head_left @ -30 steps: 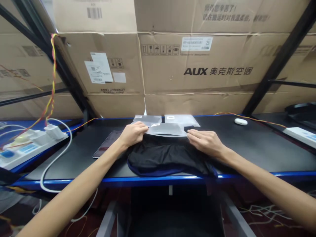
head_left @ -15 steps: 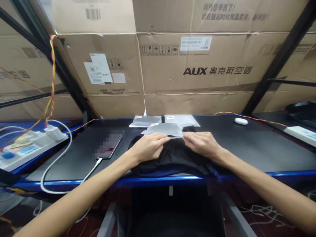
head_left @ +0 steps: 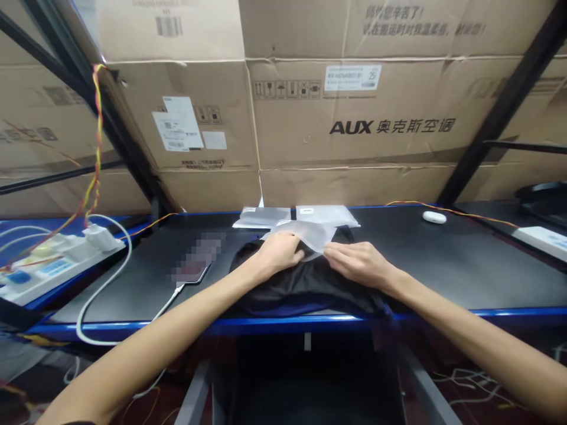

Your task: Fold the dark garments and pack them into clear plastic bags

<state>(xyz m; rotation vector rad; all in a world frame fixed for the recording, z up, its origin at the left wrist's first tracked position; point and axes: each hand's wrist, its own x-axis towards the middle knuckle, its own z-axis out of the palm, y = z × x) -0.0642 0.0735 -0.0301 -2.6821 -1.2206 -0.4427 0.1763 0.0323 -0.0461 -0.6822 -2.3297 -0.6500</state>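
Stacked cardboard boxes (head_left: 354, 147), one printed "AUX", rise behind a dark, blue-edged tabletop (head_left: 465, 265), where a crumpled black cloth (head_left: 305, 289) lies near the front edge. A white power strip (head_left: 57, 265) sits well to the left of the cloth. Above the cloth, a person's right hand (head_left: 361, 264) pinches the rim of a frosted pouch (head_left: 316, 235), while the left hand (head_left: 279, 252) bends its fingers at the pouch's mouth; whether they grip it cannot be told. Two flat packets (head_left: 328, 215) lie beyond the cloth, a cabled phone (head_left: 199, 260) to its left, a small white case (head_left: 434, 217) to its far right.
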